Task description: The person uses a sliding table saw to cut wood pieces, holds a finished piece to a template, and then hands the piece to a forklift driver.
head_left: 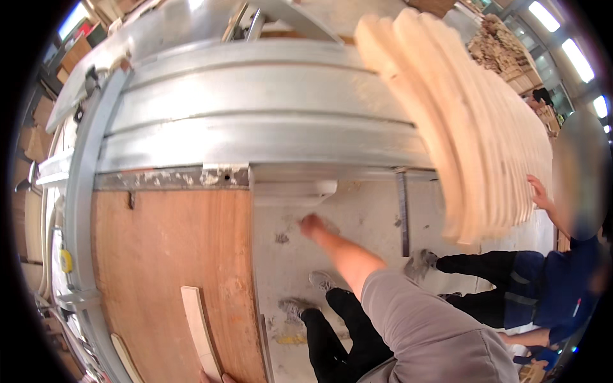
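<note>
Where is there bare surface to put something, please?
The metal table is bare between the grey rail at left and the curved wooden pieces at right. The wooden board is bare between the table's edge and two pale strips. Crowded: the table's right end under those pieces, and the board's lower part.

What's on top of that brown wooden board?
On the board lie a left pale strip and a right pale strip, with the left hand at its near end. The surface beneath both is hidden.
</note>
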Demonstrator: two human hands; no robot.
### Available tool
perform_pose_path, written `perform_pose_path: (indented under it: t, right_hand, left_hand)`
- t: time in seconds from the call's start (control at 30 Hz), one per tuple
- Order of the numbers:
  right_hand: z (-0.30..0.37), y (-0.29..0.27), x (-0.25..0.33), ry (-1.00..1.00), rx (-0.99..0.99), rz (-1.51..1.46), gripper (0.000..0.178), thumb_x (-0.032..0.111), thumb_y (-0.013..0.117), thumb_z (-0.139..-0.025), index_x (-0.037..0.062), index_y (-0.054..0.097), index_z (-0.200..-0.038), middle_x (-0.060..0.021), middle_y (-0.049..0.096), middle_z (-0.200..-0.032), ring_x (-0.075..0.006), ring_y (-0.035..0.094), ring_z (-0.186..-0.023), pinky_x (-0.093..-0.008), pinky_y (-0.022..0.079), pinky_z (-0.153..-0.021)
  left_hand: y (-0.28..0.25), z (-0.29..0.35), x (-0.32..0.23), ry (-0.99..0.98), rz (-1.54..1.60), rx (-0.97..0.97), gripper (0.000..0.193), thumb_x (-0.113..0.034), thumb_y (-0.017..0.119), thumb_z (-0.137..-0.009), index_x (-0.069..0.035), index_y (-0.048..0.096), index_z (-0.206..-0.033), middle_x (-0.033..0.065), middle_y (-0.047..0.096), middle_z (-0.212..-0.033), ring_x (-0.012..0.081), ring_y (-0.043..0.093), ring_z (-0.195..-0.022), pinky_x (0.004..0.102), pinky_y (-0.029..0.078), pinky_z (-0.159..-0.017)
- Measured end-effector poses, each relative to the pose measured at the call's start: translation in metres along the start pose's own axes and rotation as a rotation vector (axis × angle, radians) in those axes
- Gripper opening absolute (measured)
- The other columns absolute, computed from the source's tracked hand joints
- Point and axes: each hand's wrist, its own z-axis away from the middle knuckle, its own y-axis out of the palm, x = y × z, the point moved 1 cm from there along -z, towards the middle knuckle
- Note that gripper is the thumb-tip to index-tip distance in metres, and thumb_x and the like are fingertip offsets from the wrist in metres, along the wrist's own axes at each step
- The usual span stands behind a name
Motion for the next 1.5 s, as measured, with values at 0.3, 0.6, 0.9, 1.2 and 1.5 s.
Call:
perform_pose_path:
  t: [0.3, 0.6, 0.9, 1.2, 1.5]
  right_hand:
    - [0.322, 0.005, 0.000, -0.312, 0.574, -0.264, 0.031, 0.034, 0.067, -0.089, 0.0030, 0.072, -0.089, -0.0192, 0.071, -0.083, -0.0318, 0.067, -0.077, -0.0469, 0.052, -0.073]
    - [0.489, -0.168, 0.027, -0.159, 0.241, -0.854, 0.025, 0.027, 0.066, -0.096, 0.0038, 0.071, -0.104, -0.0041, 0.071, -0.086, -0.0122, 0.064, -0.074, -0.0289, 0.054, -0.068]
    - [0.567, -0.282, 0.210, -0.905, 0.373, -1.217, 0.063, 0.012, 0.074, -0.092, -0.0038, 0.044, -0.145, -0.0109, 0.064, -0.125, -0.0125, 0.061, -0.098, -0.0276, 0.051, -0.089]
    - [0.610, -0.214, 0.297, -0.970, 0.989, -0.958, 0.067, 0.003, 0.074, -0.090, -0.0052, 0.040, -0.147, -0.0125, 0.063, -0.129, -0.0139, 0.063, -0.107, -0.0283, 0.054, -0.091]
    - [0.728, -0.104, 0.340, -1.248, 1.351, -0.476, 0.060, -0.006, 0.071, -0.087, -0.0030, 0.049, -0.143, -0.0065, 0.063, -0.123, -0.0120, 0.062, -0.107, -0.0271, 0.053, -0.092]
  left_hand:
    - [0.020, 0.004, 0.010, 0.060, 0.055, -0.069, 0.045, -0.022, 0.069, -0.090, 0.004, 0.060, -0.126, 0.0271, 0.062, -0.111, 0.0426, 0.060, -0.100, 0.0475, 0.050, -0.085]
    - [0.004, 0.033, 0.037, 0.162, 0.289, -0.079, 0.033, -0.013, 0.066, -0.089, 0.005, 0.061, -0.117, 0.0290, 0.057, -0.116, 0.0450, 0.056, -0.107, 0.0498, 0.046, -0.093]
    - [-0.129, 0.215, 0.016, 0.132, 0.551, -0.193, 0.044, -0.005, 0.073, -0.082, 0.003, 0.060, -0.122, 0.0193, 0.058, -0.107, 0.0347, 0.053, -0.100, 0.0422, 0.044, -0.088]
    - [-0.193, 0.359, 0.009, -0.305, 0.273, -0.523, 0.049, -0.007, 0.079, -0.077, 0.000, 0.062, -0.123, 0.0154, 0.060, -0.105, 0.0339, 0.055, -0.094, 0.0424, 0.047, -0.081]
    - [-0.236, 0.495, -0.036, -0.871, -0.025, -0.590, 0.048, -0.014, 0.078, -0.079, -0.002, 0.063, -0.123, 0.0152, 0.059, -0.104, 0.0351, 0.056, -0.094, 0.0436, 0.048, -0.081]
